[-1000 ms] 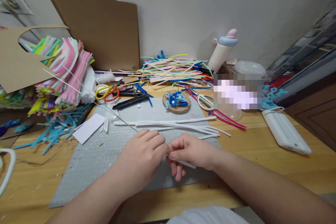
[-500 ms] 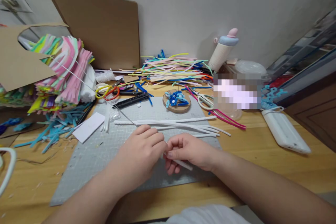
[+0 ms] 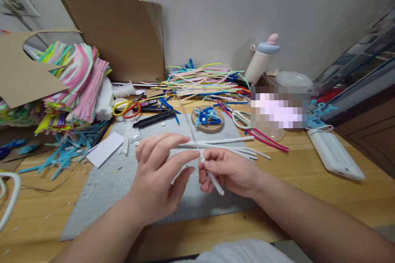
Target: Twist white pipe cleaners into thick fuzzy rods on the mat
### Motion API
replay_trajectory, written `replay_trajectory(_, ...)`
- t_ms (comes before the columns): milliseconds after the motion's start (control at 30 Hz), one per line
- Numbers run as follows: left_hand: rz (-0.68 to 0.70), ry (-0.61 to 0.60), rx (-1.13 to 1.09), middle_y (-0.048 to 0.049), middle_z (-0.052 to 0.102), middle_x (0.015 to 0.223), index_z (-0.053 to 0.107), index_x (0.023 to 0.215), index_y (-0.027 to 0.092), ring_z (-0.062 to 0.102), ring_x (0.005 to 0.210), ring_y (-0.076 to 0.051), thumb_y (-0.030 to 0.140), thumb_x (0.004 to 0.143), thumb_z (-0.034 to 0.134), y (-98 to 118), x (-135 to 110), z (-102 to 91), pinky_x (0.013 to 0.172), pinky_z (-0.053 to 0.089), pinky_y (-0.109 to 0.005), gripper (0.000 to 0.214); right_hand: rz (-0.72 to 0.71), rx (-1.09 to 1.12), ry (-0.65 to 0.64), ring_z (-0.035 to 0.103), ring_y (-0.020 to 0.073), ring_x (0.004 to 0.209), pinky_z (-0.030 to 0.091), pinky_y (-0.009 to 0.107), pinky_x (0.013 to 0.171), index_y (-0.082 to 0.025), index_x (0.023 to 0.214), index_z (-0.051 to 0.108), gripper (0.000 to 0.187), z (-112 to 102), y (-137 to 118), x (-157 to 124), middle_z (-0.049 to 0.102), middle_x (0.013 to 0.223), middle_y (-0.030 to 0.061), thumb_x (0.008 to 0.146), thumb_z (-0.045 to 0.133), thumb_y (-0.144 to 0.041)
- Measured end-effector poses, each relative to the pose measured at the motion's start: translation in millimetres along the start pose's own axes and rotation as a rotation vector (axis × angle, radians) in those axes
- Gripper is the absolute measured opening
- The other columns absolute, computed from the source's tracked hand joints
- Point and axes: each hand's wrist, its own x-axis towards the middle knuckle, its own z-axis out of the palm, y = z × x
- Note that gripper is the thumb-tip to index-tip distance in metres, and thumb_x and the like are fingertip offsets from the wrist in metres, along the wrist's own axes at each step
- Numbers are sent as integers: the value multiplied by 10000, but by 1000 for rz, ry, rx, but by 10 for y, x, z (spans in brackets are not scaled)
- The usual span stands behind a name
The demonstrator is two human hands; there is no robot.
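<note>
My right hand (image 3: 226,170) is closed, pinching a short white pipe cleaner (image 3: 216,183) whose lower end sticks out below the fingers. A thin wire (image 3: 191,125), blurred, rises from its upper end. Just to the left, my left hand (image 3: 165,168) is open with fingers apart, its index fingertip close to the wire's base; whether they touch I cannot tell. Behind both hands, several long white pipe cleaners (image 3: 228,144) lie across the grey cutting mat (image 3: 101,197). A round wooden disc (image 3: 208,128) bearing small blue pipe-cleaner pieces (image 3: 205,116) sits farther back.
Red-and-yellow scissors (image 3: 131,109), a black tool (image 3: 154,118) and a white card (image 3: 105,150) lie left of centre. Coloured pipe cleaners (image 3: 203,82) are heaped along the wall. Bundles (image 3: 83,78) crowd the left; a bottle (image 3: 261,59) and a white device (image 3: 336,154) are at right.
My left hand has opened and drawn slightly away from my right hand. The wire has swung from pointing up-left to nearly upright. More of the white pipe cleaner shows in my right hand.
</note>
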Motion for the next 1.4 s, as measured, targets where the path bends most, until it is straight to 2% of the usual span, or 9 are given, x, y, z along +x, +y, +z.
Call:
replay_trajectory(33,-56,48,-47,-64,556,1098,594,971,237,469,1058,-233,151,773,562,21,-10,2,919,318,-415,218,-47,44,4,672,125,606,527,211,563,-132,815,572,181,16,-36,-19,678,687,22,771,661,-284)
replay_trajectory(100,-179,6,-207,-62,573,980,585,898,207,505,957,-204,164,791,542,64,-29,44,857,375,-379,123,-157,120,17,674,115,635,531,217,611,-153,823,579,135,56,-87,-54,685,717,6,786,652,-261)
replay_trajectory(233,-366,-325,-573,-23,608,844,562,826,180,540,808,-159,241,788,575,151,-65,235,726,433,-300,73,-357,238,58,678,111,733,529,234,706,-208,836,584,93,132,-93,-79,696,787,-25,789,654,-249)
replay_trajectory(300,-405,-415,-654,-5,615,784,552,767,174,537,728,-139,252,765,610,186,-86,324,645,428,-263,96,-406,287,94,677,110,771,526,251,758,-221,832,591,80,151,-76,-68,701,807,-33,788,655,-240)
replay_trajectory(433,-336,-313,-577,-22,618,834,554,803,176,537,792,-147,199,789,572,205,-134,395,704,422,-282,32,-434,367,192,672,104,793,515,291,835,-232,835,597,96,154,-46,-27,704,835,-41,773,669,-225)
replay_trajectory(700,-147,-222,-456,-44,607,800,571,795,176,539,775,-155,215,834,517,168,-181,396,705,425,-298,77,-373,430,312,669,93,773,545,258,746,-226,869,571,125,140,52,39,685,983,-23,780,650,-188)
replay_trajectory(1133,-188,-205,-356,-42,639,810,586,800,186,563,760,-151,254,843,513,130,-175,403,679,423,-288,109,-376,421,320,669,99,789,541,255,759,-234,880,567,131,117,87,59,697,912,-29,782,647,-197)
replay_trajectory(1300,-99,-275,-495,-24,609,693,580,726,174,537,679,-149,372,786,590,100,-129,296,632,401,-281,207,-341,371,282,668,94,671,544,226,662,-205,848,551,121,152,80,11,693,832,-11,774,647,-190)
replay_trajectory(1400,-221,-181,-647,-14,554,625,566,694,167,507,622,-137,403,843,488,51,-96,206,601,395,-280,289,-301,283,221,653,90,582,530,195,573,-193,834,536,106,213,84,-50,678,741,-13,793,628,-225)
